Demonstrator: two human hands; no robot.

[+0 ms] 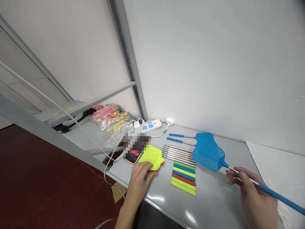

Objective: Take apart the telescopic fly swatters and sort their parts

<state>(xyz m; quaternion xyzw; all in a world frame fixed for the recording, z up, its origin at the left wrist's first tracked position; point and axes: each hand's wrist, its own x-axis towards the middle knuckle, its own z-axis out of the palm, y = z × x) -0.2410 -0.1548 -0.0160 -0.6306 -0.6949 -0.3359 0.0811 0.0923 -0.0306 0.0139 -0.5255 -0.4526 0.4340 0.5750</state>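
My right hand (254, 194) is closed round the metal rod of a blue fly swatter (274, 192), whose long blue handle runs off to the right. Its mesh head (209, 157) is tilted over other blue swatter heads (205, 140), which have thin blue handles (176, 140) on metal rods. My left hand (141, 178) pinches the near edge of a yellow-green swatter head (153, 157); something red shows beneath it. Between my hands lie several silver metal rods (178, 154) in a row. Below them several coloured handle grips (184, 178), green, blue, yellow and red, lie side by side.
A phone (132, 157), partly pixelated, lies left of the yellow head. Behind it are a white power strip (149, 126) and cables. Plastic-wrapped colourful items (111, 117) lie on a surface beyond the grey frame (128, 57). A white sheet (274, 162) covers the right side.
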